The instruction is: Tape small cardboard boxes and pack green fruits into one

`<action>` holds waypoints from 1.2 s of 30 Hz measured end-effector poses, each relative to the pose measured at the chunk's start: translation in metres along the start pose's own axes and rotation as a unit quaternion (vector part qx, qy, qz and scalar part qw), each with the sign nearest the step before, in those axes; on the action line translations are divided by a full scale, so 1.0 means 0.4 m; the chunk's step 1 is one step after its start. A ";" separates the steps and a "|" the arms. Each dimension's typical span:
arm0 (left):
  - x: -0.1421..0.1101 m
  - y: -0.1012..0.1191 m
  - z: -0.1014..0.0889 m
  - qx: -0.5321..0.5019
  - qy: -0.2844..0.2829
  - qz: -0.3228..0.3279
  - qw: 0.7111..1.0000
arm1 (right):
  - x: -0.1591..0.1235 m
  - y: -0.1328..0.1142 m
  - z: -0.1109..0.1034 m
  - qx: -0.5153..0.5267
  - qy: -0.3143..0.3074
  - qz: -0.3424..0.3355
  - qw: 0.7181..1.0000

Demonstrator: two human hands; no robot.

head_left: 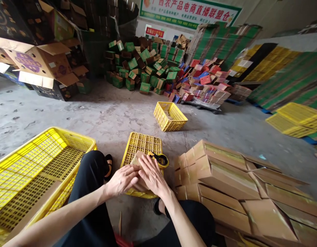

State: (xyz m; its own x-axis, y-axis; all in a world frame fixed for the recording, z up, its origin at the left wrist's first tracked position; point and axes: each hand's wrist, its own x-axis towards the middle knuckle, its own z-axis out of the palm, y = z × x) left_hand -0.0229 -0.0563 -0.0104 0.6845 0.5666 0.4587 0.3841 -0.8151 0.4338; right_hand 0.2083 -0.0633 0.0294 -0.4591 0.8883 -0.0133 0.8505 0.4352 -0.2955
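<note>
Between my knees, a small brown cardboard box (138,158) rests on an upturned yellow plastic crate (144,139). My right hand (153,175) lies flat on the box with its fingers stretched out. From the left, my left hand (124,179) reaches over the box's near side, fingers extended and thumb apart; its fingertips meet the right hand. The two hands hide much of the box. A yellow and black tape dispenser (160,159) sits on the crate just beyond my right hand.
Flattened cardboard boxes (225,178) are stacked at my right. On my left stands a large yellow crate (54,132) with cardboard inside. Ahead is a smaller yellow crate (171,118); green boxes (144,87) and red boxes (204,79) lie heaped behind it.
</note>
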 end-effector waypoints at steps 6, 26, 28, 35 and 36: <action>0.019 -0.056 -0.012 0.015 -0.003 -0.017 1.000 | -0.118 -0.043 0.075 -0.041 0.074 0.034 0.996; -0.021 0.109 0.068 -0.008 -0.040 0.056 0.998 | -0.011 -0.078 0.021 0.024 0.059 -0.010 0.998; -0.014 0.114 0.058 -0.027 -0.043 0.051 0.997 | 0.022 -0.076 0.016 0.016 0.040 -0.005 0.999; 0.010 0.080 0.021 -0.006 -0.079 0.038 0.996 | 0.047 0.027 0.021 -0.038 0.077 0.164 0.983; 0.013 0.066 0.022 0.010 -0.068 0.025 0.997 | 0.036 0.033 0.027 -0.038 0.080 0.166 0.982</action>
State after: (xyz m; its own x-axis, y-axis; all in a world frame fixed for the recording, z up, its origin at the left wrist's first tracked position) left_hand -0.0036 -0.0760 -0.0035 0.7801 0.5044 0.3701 0.3584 -0.8452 0.3964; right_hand 0.2102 -0.0462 0.0149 -0.1114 0.9922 0.0557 0.9660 0.1213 -0.2281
